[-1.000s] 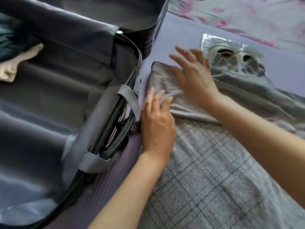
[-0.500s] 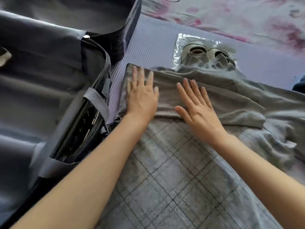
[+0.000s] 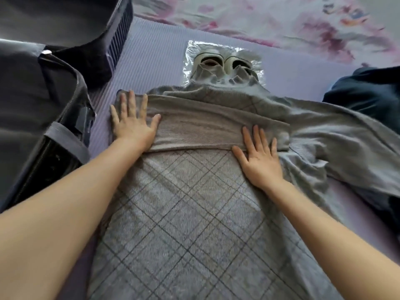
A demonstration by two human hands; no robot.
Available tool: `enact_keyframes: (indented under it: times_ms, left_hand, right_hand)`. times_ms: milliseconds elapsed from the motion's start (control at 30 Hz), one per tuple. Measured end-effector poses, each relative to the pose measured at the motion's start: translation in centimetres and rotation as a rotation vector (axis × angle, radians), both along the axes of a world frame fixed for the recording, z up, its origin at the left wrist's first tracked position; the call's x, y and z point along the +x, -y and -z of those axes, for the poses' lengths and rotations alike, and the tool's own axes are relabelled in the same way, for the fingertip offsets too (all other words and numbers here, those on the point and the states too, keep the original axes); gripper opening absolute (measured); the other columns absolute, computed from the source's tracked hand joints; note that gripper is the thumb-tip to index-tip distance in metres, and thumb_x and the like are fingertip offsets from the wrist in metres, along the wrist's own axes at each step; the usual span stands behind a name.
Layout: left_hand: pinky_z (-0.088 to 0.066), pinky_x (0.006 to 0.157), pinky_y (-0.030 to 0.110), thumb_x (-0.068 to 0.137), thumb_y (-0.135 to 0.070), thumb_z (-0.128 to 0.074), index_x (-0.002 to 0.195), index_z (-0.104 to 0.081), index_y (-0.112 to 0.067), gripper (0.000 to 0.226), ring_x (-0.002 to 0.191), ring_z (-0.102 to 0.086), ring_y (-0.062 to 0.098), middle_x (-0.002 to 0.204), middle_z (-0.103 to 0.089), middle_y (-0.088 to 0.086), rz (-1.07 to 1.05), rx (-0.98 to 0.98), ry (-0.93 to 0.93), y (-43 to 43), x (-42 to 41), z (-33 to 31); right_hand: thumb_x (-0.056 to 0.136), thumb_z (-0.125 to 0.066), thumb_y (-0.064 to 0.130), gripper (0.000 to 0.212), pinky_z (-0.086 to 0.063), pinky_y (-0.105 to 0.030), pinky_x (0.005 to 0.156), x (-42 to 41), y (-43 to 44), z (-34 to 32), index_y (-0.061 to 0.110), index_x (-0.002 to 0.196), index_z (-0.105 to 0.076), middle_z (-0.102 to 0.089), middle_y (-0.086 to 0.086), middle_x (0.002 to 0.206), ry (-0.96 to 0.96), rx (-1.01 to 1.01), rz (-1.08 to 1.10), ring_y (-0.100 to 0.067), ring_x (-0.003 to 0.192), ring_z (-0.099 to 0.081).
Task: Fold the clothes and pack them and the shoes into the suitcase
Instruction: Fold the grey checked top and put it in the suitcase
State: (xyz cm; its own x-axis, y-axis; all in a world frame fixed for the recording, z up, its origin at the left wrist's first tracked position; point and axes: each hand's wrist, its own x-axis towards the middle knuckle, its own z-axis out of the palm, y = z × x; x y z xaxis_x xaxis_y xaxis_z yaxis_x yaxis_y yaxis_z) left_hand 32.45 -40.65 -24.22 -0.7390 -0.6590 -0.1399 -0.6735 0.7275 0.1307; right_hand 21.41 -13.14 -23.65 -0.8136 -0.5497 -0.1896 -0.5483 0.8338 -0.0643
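Note:
A grey checked garment [image 3: 186,213] lies spread on the lilac mat, with its plain grey far end [image 3: 207,126] folded back toward me. My left hand [image 3: 132,124] presses flat on the left end of that fold, fingers straight. My right hand [image 3: 259,156] lies flat on the fold's right end. A sleeve [image 3: 337,139] trails off to the right. Beyond the garment, a pair of pale shoes [image 3: 223,68] sits in a clear plastic bag. The open dark suitcase [image 3: 39,100] stands at the left, its grey lining showing.
A dark blue garment [image 3: 368,94] lies at the right edge. The lilac ribbed mat [image 3: 151,61] shows between suitcase and shoes. A floral pink and white sheet [image 3: 270,20] covers the far side.
Both hands have slid apart along the folded edge, left hand to the left end, right hand to the right. The view has shifted right, so less of the suitcase shows.

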Motion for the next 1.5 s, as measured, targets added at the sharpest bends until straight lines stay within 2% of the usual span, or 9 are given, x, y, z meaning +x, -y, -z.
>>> enact_keyframes:
  times_ms: [267,500,767,1033,1200,1300,1367,1433,1500]
  left_hand:
    - [0.013,0.113,0.048,0.099,-0.048,-0.023,0.151,0.002,-0.014,0.067,0.142,0.024,0.025,0.154,0.024,0.012,0.153,0.115,-0.103,-9.2,0.6,-3.5]
    - [0.003,0.116,0.048,0.097,-0.053,-0.023,0.151,-0.006,-0.024,0.064,0.145,0.012,0.022,0.159,0.002,0.005,0.426,0.321,-0.091,-23.2,-0.7,-5.1]
    - [0.014,0.108,0.059,0.052,-0.084,0.019,0.141,0.026,-0.033,0.103,0.136,0.035,0.022,0.14,0.045,0.003,0.572,0.136,0.162,-28.5,0.9,-1.8]
    - [0.016,0.107,0.059,0.037,-0.088,0.032,0.132,0.035,-0.034,0.109,0.131,0.039,0.019,0.135,0.049,0.001,0.559,0.158,0.197,-28.2,0.5,-1.7]
    - [0.016,0.109,0.056,0.073,-0.085,-0.004,0.145,0.017,-0.035,0.09,0.138,0.032,0.022,0.147,0.038,0.002,0.521,0.24,0.169,-27.9,0.3,-1.8]
    - [0.005,0.114,0.048,0.097,-0.05,-0.029,0.143,-0.035,-0.03,0.05,0.146,0.005,0.022,0.159,-0.005,0.004,0.414,0.489,-0.18,-27.9,0.7,-3.5]
    - [-0.022,0.115,0.042,0.1,-0.039,-0.03,0.123,-0.055,-0.028,0.035,0.137,-0.033,0.02,0.141,-0.047,0.003,0.244,0.858,-0.485,-28.2,1.7,-5.5]
    - [-0.047,0.091,0.034,0.098,-0.05,-0.024,0.113,-0.059,-0.024,0.046,0.111,-0.06,0.016,0.116,-0.066,-0.001,0.013,1.357,-0.548,-28.0,2.7,-7.6]
    - [-0.052,0.071,0.033,0.093,-0.06,-0.02,0.11,-0.061,-0.018,0.061,0.089,-0.069,0.017,0.103,-0.071,0.004,-0.189,1.706,-0.472,-27.0,3.5,-8.4]
  right_hand:
    - [0.101,-0.029,0.045,0.055,0.013,-0.037,0.115,1.5,-3.9,-3.9,0.028,0.151,-0.013,0.006,0.007,0.159,0.075,-0.361,-0.032,-0.012,0.145,0.014]
    - [0.095,-0.053,0.019,0.047,-0.014,-0.034,0.114,0.9,-19.5,-7.6,0.013,0.14,-0.044,-0.024,-0.007,0.155,-0.129,-0.499,0.381,-0.024,0.142,-0.022]
    - [0.089,-0.063,0.019,0.049,-0.023,-0.037,0.115,0.4,-35.7,-8.4,0.006,0.134,-0.048,-0.043,-0.013,0.143,-0.331,-0.37,0.81,-0.027,0.136,-0.033]
    - [0.086,-0.061,0.007,0.017,-0.042,-0.043,0.084,-1.0,-38.6,-9.1,0.004,0.1,-0.07,-0.067,-0.017,0.102,-0.564,-0.28,0.735,-0.036,0.1,-0.053]
    - [0.093,-0.054,0.029,0.02,-0.044,-0.037,0.066,2.0,-33.9,-13.6,0.014,0.092,-0.068,-0.068,-0.013,0.081,-0.453,-0.4,0.631,-0.037,0.08,-0.061]
    - [0.087,-0.057,0.025,0.02,-0.046,-0.036,0.064,4.1,-27.8,-15.2,0.017,0.07,-0.061,-0.064,-0.004,0.069,-0.135,-0.631,0.535,-0.025,0.071,-0.059]
    - [0.088,-0.058,0.022,0.024,-0.045,-0.032,0.061,5.8,-22.9,-15.1,0.015,0.066,-0.061,-0.061,0.001,0.063,0.05,-0.755,0.433,-0.017,0.063,-0.055]
    - [0.09,-0.057,0.026,0.023,-0.048,-0.034,0.065,7.4,-18.3,-13.9,0.016,0.071,-0.064,-0.062,0.006,0.064,0.169,-0.795,0.338,-0.011,0.064,-0.056]
    - [0.093,-0.054,0.029,0.021,-0.053,-0.039,0.077,9.0,-14.6,-12.1,0.019,0.085,-0.07,-0.069,0.006,0.078,0.351,-0.807,0.263,-0.011,0.077,-0.063]
